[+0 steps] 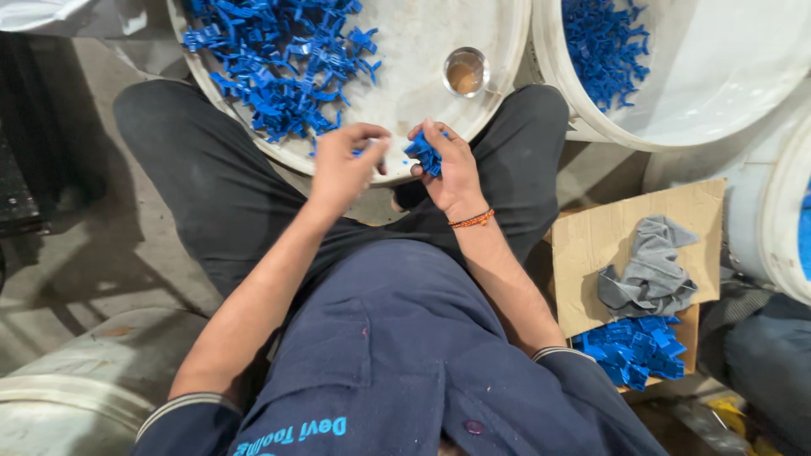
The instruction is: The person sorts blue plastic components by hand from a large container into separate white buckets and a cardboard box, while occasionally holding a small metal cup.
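Between the knees of a seated person, a large white tub lid point(414, 51) is laid across the lap as a working surface.

Item 1. White drums: one point(676, 76) at upper right, holding blue plastic parts point(601, 42); another point(786, 219) at the right edge, partly seen.

Item 2. Loose heap of blue clips point(279, 63), spread over the left half of the lid, well apart from a small metal cup point(465, 71) set on its bare right half.

Item 3. Cardboard sheet point(608, 236) on the floor at the person's right, carrying a grey rag point(650, 270) and a pile of stacked blue parts point(638, 350).

Item 4. Right hand point(452, 173), closed around a small bunch of blue clips point(422, 154), held over the near rim of the lid.

Item 5. Left hand point(346, 165), fingers curled and pinched; a sliver of blue is seen at the fingertips point(361, 153), though a firm grip cannot be confirmed.

Step judged in hand: a single piece is being brought to the bunch for joining or stacking. Next move, as judged: the piece is to be aligned squarely with the bunch and pressed home, the bunch being kept steady by the right hand.
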